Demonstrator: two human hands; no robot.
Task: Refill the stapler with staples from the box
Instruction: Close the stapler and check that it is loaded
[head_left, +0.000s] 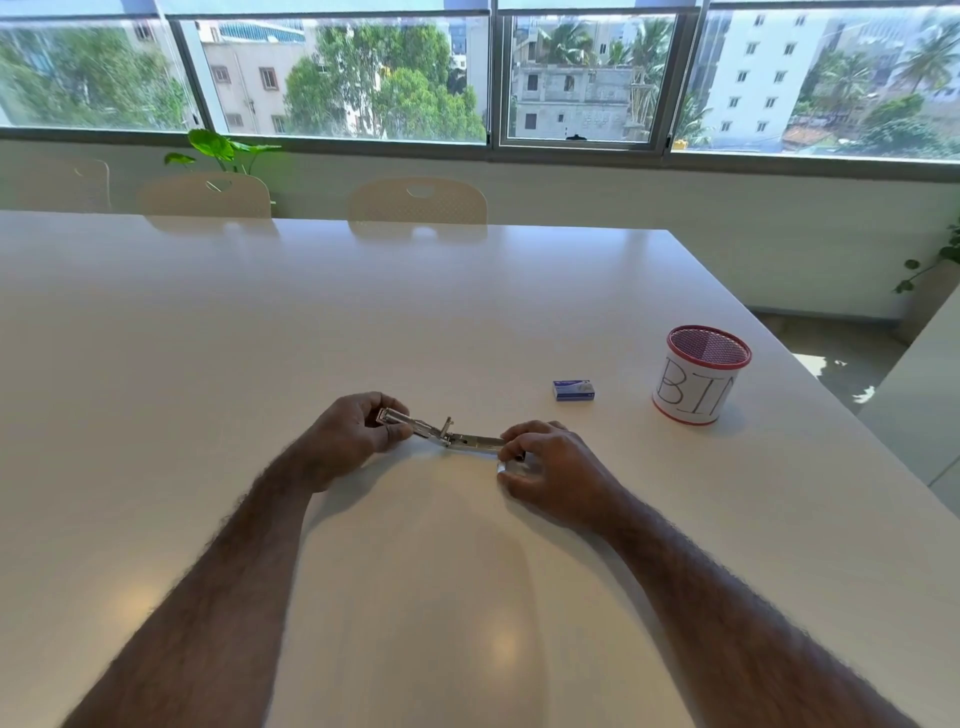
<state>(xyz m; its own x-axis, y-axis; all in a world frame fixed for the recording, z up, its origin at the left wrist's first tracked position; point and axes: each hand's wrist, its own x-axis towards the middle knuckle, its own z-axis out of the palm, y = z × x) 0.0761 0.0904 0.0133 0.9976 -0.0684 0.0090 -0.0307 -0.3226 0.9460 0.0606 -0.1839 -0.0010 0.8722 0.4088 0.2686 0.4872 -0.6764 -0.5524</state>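
A small metal stapler (451, 434) is swung wide open just above the white table (208, 364), its two arms spread almost flat. My left hand (353, 431) grips the left arm between thumb and fingers. My right hand (550, 462) pinches the right arm at its end, and a small white piece shows under its fingers. A small blue staple box (573, 389) lies shut on the table, to the right of and beyond the stapler, with neither hand touching it.
A red mesh cup (696, 379) wrapped in paper marked "BIN" stands right of the box, near the table's right edge. Beige chairs (418, 200) line the far side under the window.
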